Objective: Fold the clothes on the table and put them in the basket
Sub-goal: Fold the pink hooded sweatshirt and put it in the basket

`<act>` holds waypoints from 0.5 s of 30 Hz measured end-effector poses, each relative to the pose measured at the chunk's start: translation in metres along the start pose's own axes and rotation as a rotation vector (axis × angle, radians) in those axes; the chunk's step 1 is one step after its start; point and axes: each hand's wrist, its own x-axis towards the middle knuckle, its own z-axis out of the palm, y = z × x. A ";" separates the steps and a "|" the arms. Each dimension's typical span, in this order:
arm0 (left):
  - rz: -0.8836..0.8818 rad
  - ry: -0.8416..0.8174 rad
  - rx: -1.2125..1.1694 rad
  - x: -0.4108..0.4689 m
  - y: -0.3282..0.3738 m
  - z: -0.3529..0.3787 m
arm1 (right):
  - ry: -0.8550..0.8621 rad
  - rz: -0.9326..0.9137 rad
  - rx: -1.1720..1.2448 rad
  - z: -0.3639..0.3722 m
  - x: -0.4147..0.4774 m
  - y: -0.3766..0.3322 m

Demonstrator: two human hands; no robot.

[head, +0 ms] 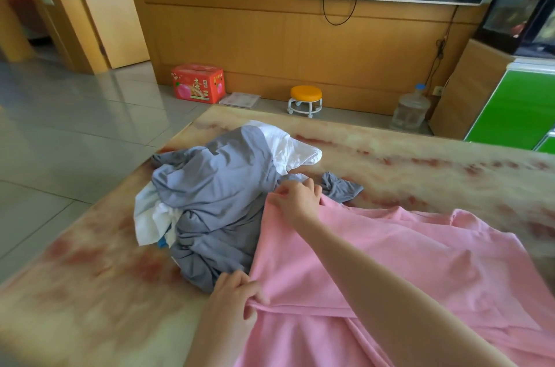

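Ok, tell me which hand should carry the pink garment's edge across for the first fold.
Probably the left hand: it pinches the near corner of the pink garment, free to sweep across. The right hand grips the far corner beside the grey clothes pile, with its forearm lying across the cloth.

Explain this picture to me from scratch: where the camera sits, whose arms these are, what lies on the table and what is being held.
There is no machine here. One camera, worn on a person's head, looks forward and down, so the arms are the wearer's own. The left hand pinches the near edge of a pink garment spread on the marbled table. The right hand grips its far edge. Beside it lies an unfolded heap: grey clothes over white clothes. No basket is in view. On the floor behind stand a red box and a small stool.
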 end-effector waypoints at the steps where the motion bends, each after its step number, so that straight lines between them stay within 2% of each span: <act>1: -0.007 0.001 -0.002 -0.001 0.000 0.001 | 0.002 -0.007 0.009 0.000 0.000 0.001; 6: -0.014 0.091 -0.097 0.013 0.016 -0.016 | 0.053 -0.157 0.086 -0.038 -0.013 0.014; 9: 0.022 0.104 -0.152 0.031 0.028 -0.005 | -0.080 -0.333 -0.033 -0.064 -0.044 0.039; 12: 0.123 -0.006 0.043 0.037 0.035 0.020 | -0.273 -0.406 -0.262 -0.062 -0.072 0.070; 15: 0.127 -0.207 0.266 0.033 0.033 0.035 | -0.350 -0.336 -0.419 -0.045 -0.083 0.096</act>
